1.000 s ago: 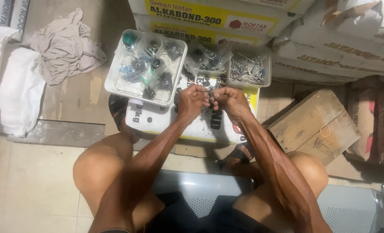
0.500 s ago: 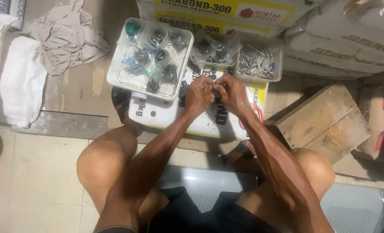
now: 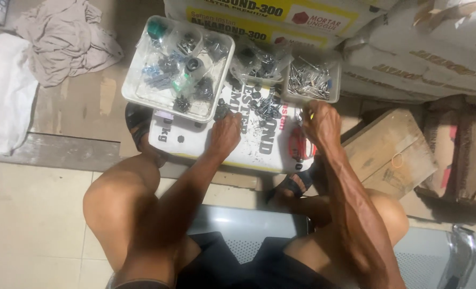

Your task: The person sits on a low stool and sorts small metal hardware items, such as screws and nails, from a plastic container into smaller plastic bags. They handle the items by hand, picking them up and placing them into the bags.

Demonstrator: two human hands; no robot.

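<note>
Seated low, a person works over a white printed sack (image 3: 195,140) laid flat as a surface, both hands apart above a scatter of small dark screws and fittings (image 3: 266,106). That loose pile lies between the hands and slightly farther out, so each hand would reach inward for it; the left hand (image 3: 224,134) looks a little nearer. Its fingers are curled narrow at the pile's left edge, seemingly over a dark piece, though what they hold cannot be told. The right hand (image 3: 319,122) rests at the near edge of a small clear tray of pale nails (image 3: 311,80), fingers (image 3: 307,113) pinched on a thin yellowish sliver too small to identify. Left of the pile, a larger square white tray (image 3: 136,97) holds bagged fittings, grey, black and green. A clear bag of dark parts (image 3: 256,60) sits between the two trays. Along the far side, stacked sacks (image 3: 409,51) carry a yellow band with a red mark. A wooden crate (image 3: 390,152) stands to the right, with brown cartons (image 3: 462,160) beyond; crumpled cloth (image 3: 61,37) lies far left on the floor.
</note>
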